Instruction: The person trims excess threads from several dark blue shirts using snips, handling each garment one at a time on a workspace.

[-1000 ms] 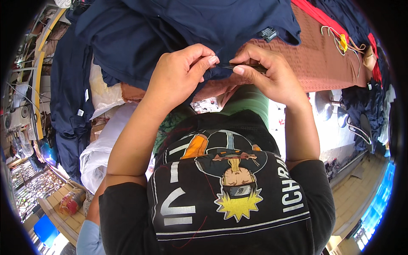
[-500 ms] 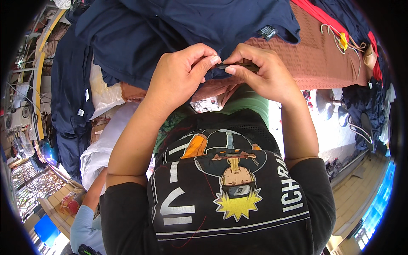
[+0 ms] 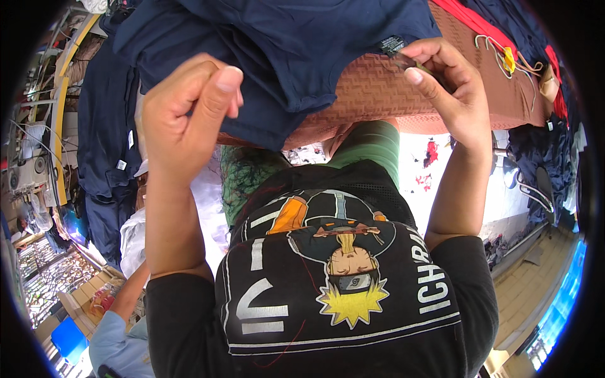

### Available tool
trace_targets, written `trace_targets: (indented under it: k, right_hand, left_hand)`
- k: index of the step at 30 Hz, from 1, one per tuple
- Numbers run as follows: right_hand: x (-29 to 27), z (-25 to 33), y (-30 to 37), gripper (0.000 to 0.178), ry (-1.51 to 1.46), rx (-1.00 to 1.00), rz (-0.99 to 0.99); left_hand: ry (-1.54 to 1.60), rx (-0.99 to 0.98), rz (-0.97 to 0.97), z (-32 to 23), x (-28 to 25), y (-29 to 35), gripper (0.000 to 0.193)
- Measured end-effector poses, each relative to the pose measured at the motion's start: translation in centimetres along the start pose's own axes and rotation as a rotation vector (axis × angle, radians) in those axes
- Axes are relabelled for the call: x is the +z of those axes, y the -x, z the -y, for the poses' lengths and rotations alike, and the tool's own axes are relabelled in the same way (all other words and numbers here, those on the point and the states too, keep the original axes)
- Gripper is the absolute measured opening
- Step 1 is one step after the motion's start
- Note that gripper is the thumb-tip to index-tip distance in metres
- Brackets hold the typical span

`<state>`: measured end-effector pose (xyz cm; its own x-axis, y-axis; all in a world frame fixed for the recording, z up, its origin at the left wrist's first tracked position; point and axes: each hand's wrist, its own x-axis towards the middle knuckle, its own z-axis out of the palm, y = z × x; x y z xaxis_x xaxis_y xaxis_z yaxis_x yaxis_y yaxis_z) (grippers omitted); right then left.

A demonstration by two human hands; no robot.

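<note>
Two hands are raised over the navy garment point(image 3: 296, 57) on the desk point(image 3: 378, 94). The right hand point(image 3: 450, 88) pinches a small dark tool point(image 3: 406, 63) just beside the garment's neck label point(image 3: 392, 45). The left hand point(image 3: 189, 116), fingers curled and apparently empty, hovers apart, farther from the label.

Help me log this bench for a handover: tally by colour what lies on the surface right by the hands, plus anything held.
Navy: 1, the garment
Reddish brown: 1, the woven cloth
Red: 1, the strip
Yellow: 1, the small piece on a cord
Dark: 1, the small tool in the right hand
Total: 5
</note>
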<state>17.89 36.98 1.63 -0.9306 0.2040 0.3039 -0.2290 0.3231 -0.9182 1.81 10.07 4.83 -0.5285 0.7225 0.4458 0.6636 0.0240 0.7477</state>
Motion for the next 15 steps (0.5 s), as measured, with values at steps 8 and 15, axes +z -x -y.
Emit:
trace_targets:
  k: [8, 15]
  right_hand:
    - [0.9, -1.0, -1.0, 0.018, -0.018, 0.007, -0.164]
    - [5.3, -2.4, -2.2, 0.041, 0.298, -0.093, -0.117]
  left_hand:
    - [-0.533, 0.164, -0.008, 5.6, 9.6, 3.2, 0.018]
    - [-0.231, 0.072, -0.148, 3.2, 7.3, 0.4, 0.016]
